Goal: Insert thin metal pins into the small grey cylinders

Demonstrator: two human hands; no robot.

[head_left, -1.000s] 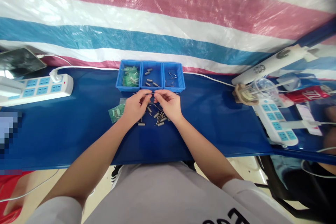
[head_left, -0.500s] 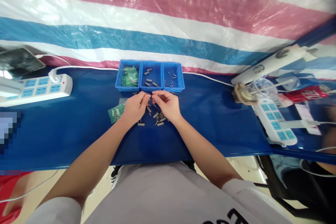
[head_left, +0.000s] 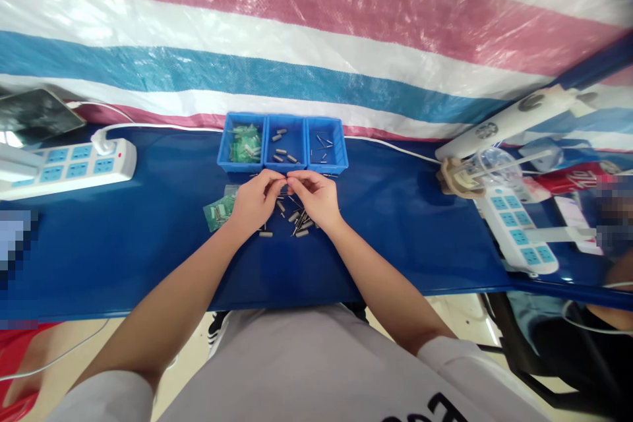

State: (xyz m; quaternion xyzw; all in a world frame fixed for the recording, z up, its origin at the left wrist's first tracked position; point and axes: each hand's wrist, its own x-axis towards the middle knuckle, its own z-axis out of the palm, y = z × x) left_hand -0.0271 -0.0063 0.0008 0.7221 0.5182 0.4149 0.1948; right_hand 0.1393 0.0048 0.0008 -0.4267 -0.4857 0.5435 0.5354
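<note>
Both hands are raised just above the blue worktop [head_left: 148, 237], fingertips meeting at the centre line just near of the row of bins. Left hand [head_left: 254, 201]: thumb and forefinger pinched together on a small part; right hand [head_left: 316, 198]: thumb and forefinger likewise pinched, tips touching the left hand's tips. The small part [head_left: 286, 177] sits between the two grips and is too small to identify; only a dark sliver shows. Directly under and near of the hands lies a loose scatter of metal sleeves and pins [head_left: 297, 219] on the worktop. To the left of the left hand lies a small green strip of parts [head_left: 219, 212]. Far of the hands stand three blue bins side by side: left bin [head_left: 241, 144] with green pieces, middle bin [head_left: 285, 144] with short grey sleeves, right bin [head_left: 326, 145] with thin pins. A white power strip [head_left: 74, 165] lies at far left, another power strip [head_left: 519, 231] at right. A striped tarpaulin [head_left: 316, 33] hangs behind the worktop.
</note>
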